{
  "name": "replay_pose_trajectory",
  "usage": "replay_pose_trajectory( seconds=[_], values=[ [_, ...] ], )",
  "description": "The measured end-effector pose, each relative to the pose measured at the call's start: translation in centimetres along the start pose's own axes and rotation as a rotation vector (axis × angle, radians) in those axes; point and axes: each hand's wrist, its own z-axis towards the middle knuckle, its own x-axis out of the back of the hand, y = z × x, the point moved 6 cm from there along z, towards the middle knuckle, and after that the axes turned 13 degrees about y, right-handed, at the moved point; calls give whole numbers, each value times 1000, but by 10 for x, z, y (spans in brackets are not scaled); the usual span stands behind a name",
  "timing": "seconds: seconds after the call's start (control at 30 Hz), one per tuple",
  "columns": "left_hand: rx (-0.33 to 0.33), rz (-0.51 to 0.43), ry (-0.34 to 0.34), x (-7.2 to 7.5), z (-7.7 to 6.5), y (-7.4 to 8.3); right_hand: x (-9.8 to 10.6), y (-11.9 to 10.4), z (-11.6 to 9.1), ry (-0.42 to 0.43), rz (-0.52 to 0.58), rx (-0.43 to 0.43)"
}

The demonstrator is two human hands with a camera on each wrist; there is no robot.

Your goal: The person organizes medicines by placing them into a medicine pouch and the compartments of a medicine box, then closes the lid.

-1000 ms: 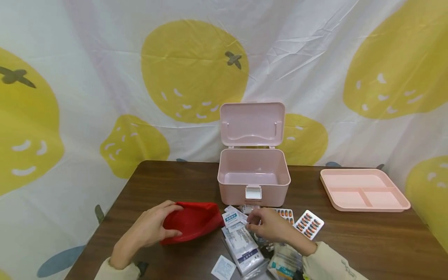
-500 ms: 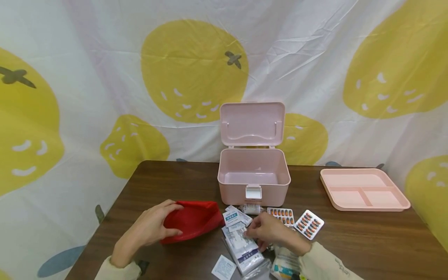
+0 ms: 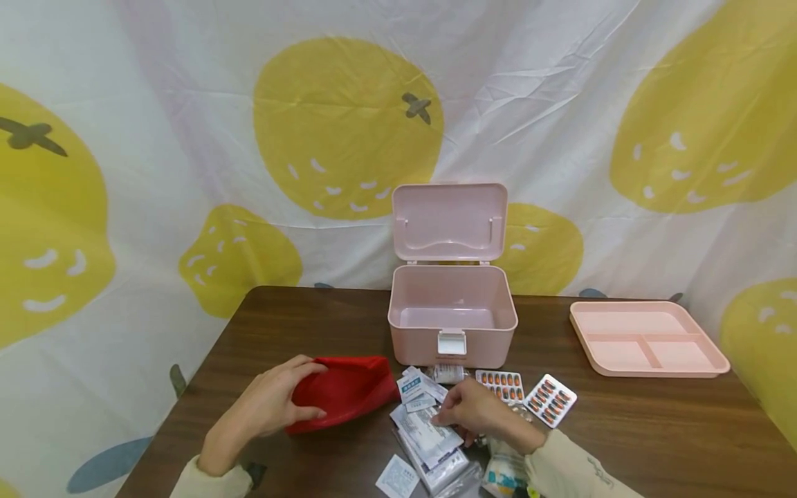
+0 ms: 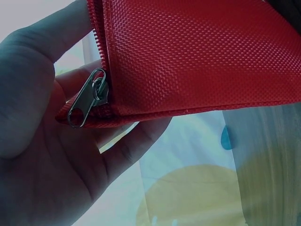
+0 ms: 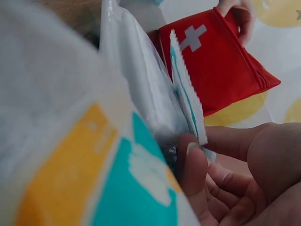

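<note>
In the head view my left hand point(image 3: 266, 401) grips the left end of a red zip pouch point(image 3: 349, 394), its mouth gaping. The left wrist view shows the pouch's metal zipper pull point(image 4: 87, 99) beside my palm. A white cross marks the pouch point(image 5: 221, 66) in the right wrist view. Thumb and fingers of my right hand point(image 3: 476, 409) pinch the edge of a flat white packet point(image 3: 422, 430) lying over a plastic-wrapped pack point(image 3: 443, 472). From the right wrist, that packet point(image 5: 188, 89) shows a serrated edge and a teal stripe.
A pink box point(image 3: 452, 346) with its lid raised stands behind the pile. Two capsule blister packs point(image 3: 551, 400) lie right of my hand. A divided pink tray point(image 3: 644, 353) sits far right. Small sachets point(image 3: 397, 477) and a plastic-wrapped bundle point(image 3: 503, 474) lie in front.
My right hand has come slightly toward me and pinches the flat packet, which has shifted and turned on the pack beneath. The left hand and pouch stay nearly still.
</note>
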Motion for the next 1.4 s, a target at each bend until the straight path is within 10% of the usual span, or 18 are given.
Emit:
replay_pose_trajectory(
  seconds=[1.4],
  values=[
    [12,-115,-3,-3,10,-13,57,-16,0,-200,151,46]
  ],
)
